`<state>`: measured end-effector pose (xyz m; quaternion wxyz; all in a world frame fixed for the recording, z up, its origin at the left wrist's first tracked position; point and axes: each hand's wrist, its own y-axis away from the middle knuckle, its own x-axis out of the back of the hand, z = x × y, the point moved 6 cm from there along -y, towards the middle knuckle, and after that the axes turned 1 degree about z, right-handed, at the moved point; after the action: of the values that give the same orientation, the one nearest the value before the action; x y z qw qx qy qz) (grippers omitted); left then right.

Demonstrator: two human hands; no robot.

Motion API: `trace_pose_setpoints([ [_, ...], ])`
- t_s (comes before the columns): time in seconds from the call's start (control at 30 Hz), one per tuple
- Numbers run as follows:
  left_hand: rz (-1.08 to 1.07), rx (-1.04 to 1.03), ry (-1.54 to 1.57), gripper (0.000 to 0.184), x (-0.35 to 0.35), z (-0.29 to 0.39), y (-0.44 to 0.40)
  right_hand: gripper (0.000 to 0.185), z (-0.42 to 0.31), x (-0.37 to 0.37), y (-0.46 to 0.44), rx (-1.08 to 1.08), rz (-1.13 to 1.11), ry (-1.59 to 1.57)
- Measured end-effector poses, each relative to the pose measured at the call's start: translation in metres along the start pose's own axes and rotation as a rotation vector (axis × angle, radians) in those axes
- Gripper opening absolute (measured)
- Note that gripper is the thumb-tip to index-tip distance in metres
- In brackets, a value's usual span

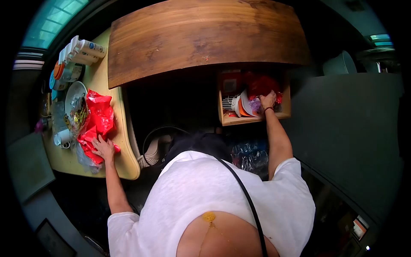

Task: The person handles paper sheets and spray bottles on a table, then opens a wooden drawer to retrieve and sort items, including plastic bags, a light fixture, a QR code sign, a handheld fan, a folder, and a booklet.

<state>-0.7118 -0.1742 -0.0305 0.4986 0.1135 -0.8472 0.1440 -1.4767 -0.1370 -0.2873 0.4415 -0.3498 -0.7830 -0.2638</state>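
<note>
My left hand lies with its fingers spread on a red plastic bag at the front of the pale yellow table on the left. Clear plastic and a bundle of packets lie beside the bag. My right hand reaches into an open wooden drawer, its fingers bent down at a purple item. What those fingers hold, if anything, is hidden. A red bag fills the back of the drawer, with white and orange items to the left of my hand.
The drawer sits under a brown wooden tabletop. White bottles, an orange-lidded jar, a plate and a white cup stand on the yellow table. A black cable crosses my body.
</note>
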Motion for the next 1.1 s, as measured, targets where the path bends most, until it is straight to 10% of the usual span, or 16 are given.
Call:
trace_pose_setpoints([
  [0.3,-0.274,0.042,0.142,0.041,0.028,0.067,0.085,0.101,0.010,-0.039,-0.090,0.214,-0.459,0.482],
  [0.5,-0.476,0.134,0.320,0.035,0.012,0.101,0.101,0.056,0.013,-0.045,-0.034,0.258,-0.695,0.521],
  [0.67,-0.480,0.059,0.618,0.037,-0.025,0.113,0.092,0.027,-0.005,-0.004,0.001,0.739,-0.376,0.255],
  [1.1,-0.603,-0.005,1.487,0.026,0.105,0.240,0.063,0.027,-0.029,0.179,-0.029,0.179,-0.633,-0.794],
])
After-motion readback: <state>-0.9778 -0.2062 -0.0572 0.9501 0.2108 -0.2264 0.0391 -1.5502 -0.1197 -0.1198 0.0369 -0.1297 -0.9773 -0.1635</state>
